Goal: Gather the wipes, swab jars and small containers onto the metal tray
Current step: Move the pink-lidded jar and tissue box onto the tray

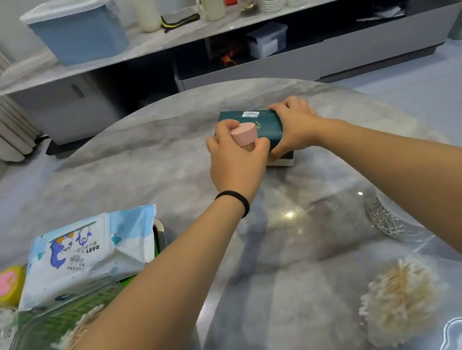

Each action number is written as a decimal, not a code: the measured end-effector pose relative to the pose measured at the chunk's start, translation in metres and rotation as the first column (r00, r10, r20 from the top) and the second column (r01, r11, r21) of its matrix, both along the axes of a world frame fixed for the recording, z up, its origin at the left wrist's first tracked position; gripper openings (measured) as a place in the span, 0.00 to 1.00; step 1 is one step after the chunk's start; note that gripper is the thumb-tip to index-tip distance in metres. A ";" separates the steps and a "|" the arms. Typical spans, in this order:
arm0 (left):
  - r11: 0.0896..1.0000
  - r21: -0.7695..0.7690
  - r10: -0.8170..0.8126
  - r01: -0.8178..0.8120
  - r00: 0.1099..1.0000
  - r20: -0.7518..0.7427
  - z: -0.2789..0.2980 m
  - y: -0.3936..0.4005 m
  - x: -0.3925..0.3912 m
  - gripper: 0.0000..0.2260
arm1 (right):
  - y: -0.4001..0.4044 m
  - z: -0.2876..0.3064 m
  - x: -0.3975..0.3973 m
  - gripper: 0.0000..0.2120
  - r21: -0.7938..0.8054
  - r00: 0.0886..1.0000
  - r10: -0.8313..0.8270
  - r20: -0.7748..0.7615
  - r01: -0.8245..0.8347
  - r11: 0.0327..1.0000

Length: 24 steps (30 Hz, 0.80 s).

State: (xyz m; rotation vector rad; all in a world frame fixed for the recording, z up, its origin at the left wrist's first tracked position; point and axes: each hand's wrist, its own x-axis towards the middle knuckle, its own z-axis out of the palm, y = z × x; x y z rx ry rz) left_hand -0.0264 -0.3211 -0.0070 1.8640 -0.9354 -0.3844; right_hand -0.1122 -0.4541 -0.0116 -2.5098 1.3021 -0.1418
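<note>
My left hand (236,161) grips a small pink-capped container (245,136) of toothpicks at the far middle of the table. Beside it, my right hand (295,128) holds a dark green box (258,123), fingers curled over its far edge. The metal tray (161,237) lies at the near left, mostly covered by a blue and white wipes pack (85,255). A clear jar with cotton swabs (53,339) sits on the tray's near part, partly hidden by my left forearm. A yellow round container with a pink top (6,286) stands to the left of the wipes.
A clear jar of cotton swabs (400,299) stands at the near right of the marble table (161,161). Farther right is a clear jar of metal pins (388,219). A low cabinet (237,71) with cups and a blue bin (80,32) runs behind the table.
</note>
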 end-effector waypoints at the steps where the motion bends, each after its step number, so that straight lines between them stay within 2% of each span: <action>1: 1.000 0.014 -0.005 0.006 0.999 -0.032 0.000 0.001 -0.002 0.19 | 0.004 0.000 0.000 0.51 0.002 1.000 -0.008 -0.007 0.008 1.000; 6: 0.999 0.031 -0.029 0.030 0.999 -0.035 0.016 0.017 -0.013 0.19 | 0.035 0.001 -0.006 0.47 0.030 0.994 -0.105 -0.026 0.106 0.994; 11: 0.998 0.005 -0.069 0.069 0.997 -0.021 0.046 0.059 -0.027 0.18 | 0.086 0.013 -0.029 0.46 -0.039 0.985 -0.171 -0.014 0.171 0.985; 15: 0.995 -0.012 -0.095 0.095 0.996 -0.005 0.073 0.107 -0.032 0.18 | 0.135 0.041 -0.051 0.48 0.015 0.975 -0.209 0.078 0.208 0.978; 19: 0.997 -0.022 -0.071 0.070 0.997 -0.028 0.101 0.162 -0.035 0.16 | 0.189 0.079 -0.064 0.48 0.061 0.979 -0.157 0.127 0.150 0.987; 24: 0.999 -0.031 -0.013 0.014 1.000 0.020 0.122 0.233 -0.029 0.16 | 0.260 0.107 -0.069 0.48 0.091 0.988 -0.047 0.146 0.034 0.995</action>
